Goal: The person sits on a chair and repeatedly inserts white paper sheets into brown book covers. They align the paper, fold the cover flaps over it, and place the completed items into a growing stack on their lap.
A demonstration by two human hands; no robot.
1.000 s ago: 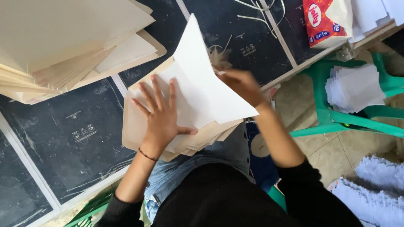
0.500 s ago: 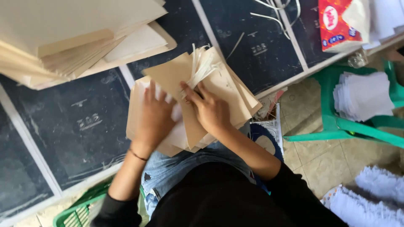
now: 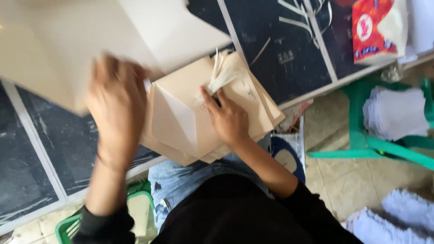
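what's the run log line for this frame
left hand: blurred, at large cream sheet | right hand: pressing tan paper stack | surface: dark table

Envelope stack (image 3: 190,117) on worktop (image 3: 280,68) edge, under right hand (image 3: 230,119); large sheets (image 3: 68,40) left, behind left hand (image 3: 115,101); packet (image 3: 368,31) far right; stool (image 3: 370,144) beside worktop, paper pile (image 3: 395,113) on it.

Cream-tan paper envelopes (image 3: 190,117) on a black counter (image 3: 40,149) crossed by white lines. Red-and-white packet (image 3: 368,31), green plastic chair (image 3: 384,149) holding white paper (image 3: 395,113), blue jeans (image 3: 181,180), black sleeves (image 3: 104,226).
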